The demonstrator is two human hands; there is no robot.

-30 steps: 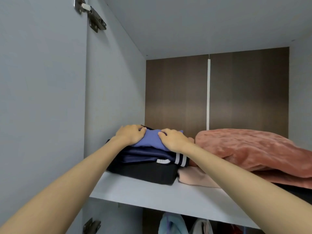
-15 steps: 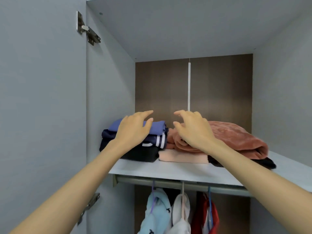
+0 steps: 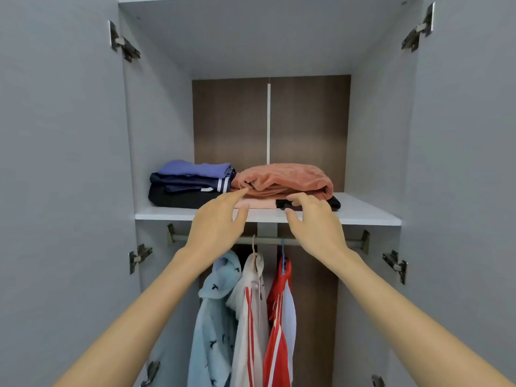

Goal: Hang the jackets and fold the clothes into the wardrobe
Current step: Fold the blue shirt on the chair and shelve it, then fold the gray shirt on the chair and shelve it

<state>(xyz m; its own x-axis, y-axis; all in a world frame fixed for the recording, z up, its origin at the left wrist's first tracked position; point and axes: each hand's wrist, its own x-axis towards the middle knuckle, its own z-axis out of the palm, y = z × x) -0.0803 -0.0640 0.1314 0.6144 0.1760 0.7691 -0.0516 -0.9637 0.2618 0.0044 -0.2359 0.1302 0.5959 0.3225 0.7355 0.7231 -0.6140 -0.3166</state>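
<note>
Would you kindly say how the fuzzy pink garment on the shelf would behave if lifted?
The fuzzy pink garment is probably floppy: its rounded folds sag. Its plush nap likely grips well; unsupported, it would probably unfold.

Soft, even light comes from in front, leaving the grey doors (image 3: 55, 163) and the white shelf (image 3: 363, 216) bright without glare, while the brown back panel (image 3: 307, 121) carries a faint pale sheen. Below the shelf the recess is dimmer and the hanging jackets (image 3: 251, 317) sit in mild shade, with only faint shadow under the folded clothes (image 3: 190, 188). The wide lens splays the door edges outward and stretches the forearms (image 3: 134, 322) toward the lower corners, and the whole picture is slightly soft, fine texture smeared.
</note>
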